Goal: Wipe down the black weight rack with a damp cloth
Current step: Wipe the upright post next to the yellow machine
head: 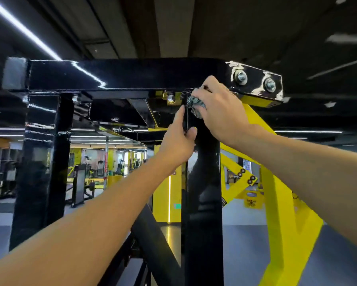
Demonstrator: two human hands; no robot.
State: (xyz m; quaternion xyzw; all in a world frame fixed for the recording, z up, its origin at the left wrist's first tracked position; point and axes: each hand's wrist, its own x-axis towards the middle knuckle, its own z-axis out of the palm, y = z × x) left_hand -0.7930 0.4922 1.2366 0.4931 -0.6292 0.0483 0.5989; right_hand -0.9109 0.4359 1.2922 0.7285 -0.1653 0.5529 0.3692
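Gym floor [245, 254] behind, yellow frame [276, 203] beside black rack [204, 203], bunched cloth [196, 106]

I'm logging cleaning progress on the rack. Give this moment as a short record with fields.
left hand: grips post edge, index finger up
right hand: holds cloth at top of post
cloth: bunched, patterned, just under beam
beam: glossy black, two bolts at right end
beside post: yellow frame, to its right
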